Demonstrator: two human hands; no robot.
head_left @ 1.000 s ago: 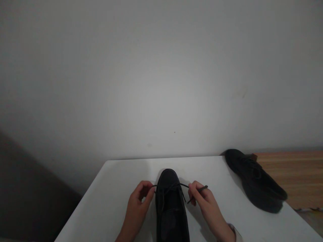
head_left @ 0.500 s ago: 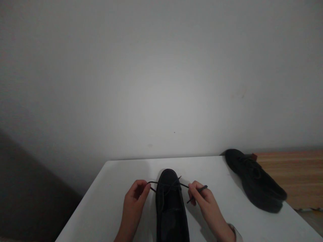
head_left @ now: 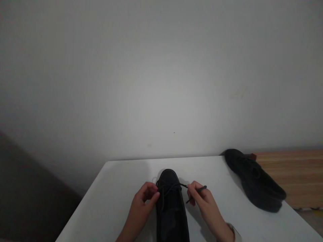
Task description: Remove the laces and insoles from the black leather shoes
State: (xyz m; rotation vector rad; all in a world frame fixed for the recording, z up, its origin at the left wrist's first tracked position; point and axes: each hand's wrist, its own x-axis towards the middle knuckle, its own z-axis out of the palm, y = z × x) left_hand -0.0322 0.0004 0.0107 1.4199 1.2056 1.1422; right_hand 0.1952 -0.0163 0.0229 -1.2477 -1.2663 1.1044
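A black lace-up shoe (head_left: 173, 222) stands on the white table with its toe pointing away from me. On its left side, my left hand (head_left: 145, 199) is closed, thumb and forefinger pinching at the shoelace right by the shoe's edge; the bit between the fingertips is mostly hidden. My right hand (head_left: 200, 198), to the right of the shoe, grips a black shoelace (head_left: 183, 185) that runs taut from the upper. The lace's loose end sticks out past the fingers. Crossed lace lies over the front of the shoe opening.
A second black shoe (head_left: 254, 181) with tied laces rests at the table's right edge. The white table (head_left: 121, 181) meets a pale wall (head_left: 161, 84) at the back. A wood-grain surface (head_left: 297, 178) lies beyond the right edge.
My left hand has moved right, up to the shoe's side, and the lace loop it held out to the left has shrunk against the shoe. My right hand has barely moved.
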